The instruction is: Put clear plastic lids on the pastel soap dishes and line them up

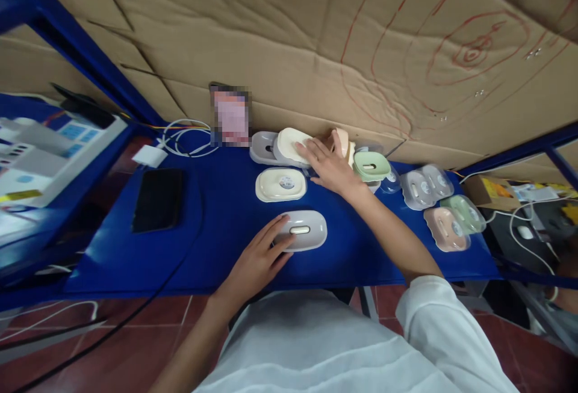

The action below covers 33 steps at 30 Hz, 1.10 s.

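A grey oval soap dish [311, 238] with a slot in its middle lies near the front of the blue table. My left hand [264, 251] grips its left end, fingers over the rim. At the back, my right hand [329, 164] reaches over a group of dish parts with its fingers stretched out. Its fingertips touch the right side of a cream oval piece [289, 143], which overlaps another grey dish [261, 149]. Between the two hands sits a cream lid [271, 186] with a round sticker. Peach pieces [342, 139] are partly hidden behind my right hand, beside a green dish [370, 165].
Stickered soap boxes stand at the right: grey [418, 190], peach [445, 230] and green [465, 213]. A black phone [158, 200], a white charger [150, 156] and coiled cable lie left. A blurred-screen device [231, 115] leans on the cardboard wall [289, 50].
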Each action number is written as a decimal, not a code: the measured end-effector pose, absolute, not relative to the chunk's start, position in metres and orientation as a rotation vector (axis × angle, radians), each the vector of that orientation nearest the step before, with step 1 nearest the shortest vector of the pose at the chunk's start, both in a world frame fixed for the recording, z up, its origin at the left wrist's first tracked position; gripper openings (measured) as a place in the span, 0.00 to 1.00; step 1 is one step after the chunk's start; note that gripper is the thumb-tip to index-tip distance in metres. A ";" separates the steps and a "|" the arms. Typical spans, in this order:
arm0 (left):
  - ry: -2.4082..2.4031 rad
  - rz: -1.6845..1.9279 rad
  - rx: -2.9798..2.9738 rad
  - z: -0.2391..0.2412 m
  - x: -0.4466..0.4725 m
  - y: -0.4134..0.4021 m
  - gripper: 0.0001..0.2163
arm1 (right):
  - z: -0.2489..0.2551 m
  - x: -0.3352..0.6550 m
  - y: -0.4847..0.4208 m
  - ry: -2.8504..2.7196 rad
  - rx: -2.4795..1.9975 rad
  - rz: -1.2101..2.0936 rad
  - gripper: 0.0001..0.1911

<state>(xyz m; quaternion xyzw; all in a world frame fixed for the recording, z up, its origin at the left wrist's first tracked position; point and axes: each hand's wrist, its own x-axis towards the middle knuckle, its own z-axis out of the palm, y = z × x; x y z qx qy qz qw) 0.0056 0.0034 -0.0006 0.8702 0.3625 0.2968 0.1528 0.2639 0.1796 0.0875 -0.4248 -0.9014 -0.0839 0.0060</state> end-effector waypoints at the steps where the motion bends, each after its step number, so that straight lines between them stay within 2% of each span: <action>1: 1.041 0.859 2.490 -0.001 0.006 0.004 0.16 | 0.087 0.265 0.177 -2.814 -1.329 -0.278 0.47; 6: 1.061 0.898 2.440 -0.001 0.006 0.004 0.19 | 0.107 0.276 0.160 -2.696 -1.267 -0.222 0.32; 12: 1.072 0.880 2.409 0.001 0.007 0.007 0.17 | 0.106 0.285 0.141 -2.813 -1.283 -0.234 0.29; 17: 1.067 0.882 2.409 0.001 0.006 0.008 0.17 | 0.092 0.294 0.151 -2.910 -1.379 -0.306 0.20; 22: 1.084 0.866 2.405 0.000 0.005 0.007 0.20 | 0.114 0.305 0.117 -2.598 -1.273 0.167 0.21; 25: 1.121 0.844 2.311 -0.001 0.005 0.006 0.28 | 0.121 0.316 0.083 -2.256 -1.322 0.595 0.29; 28: 1.084 0.787 2.214 -0.003 0.005 0.006 0.36 | 0.110 0.320 0.069 -2.196 -1.293 0.961 0.26; 31: 1.042 0.734 2.155 -0.004 0.005 0.006 0.43 | 0.090 0.310 0.078 -2.298 -1.152 1.093 0.27; 33: 1.030 0.727 2.123 -0.004 0.004 0.007 0.46 | 0.080 0.296 0.087 -2.395 -1.073 1.000 0.29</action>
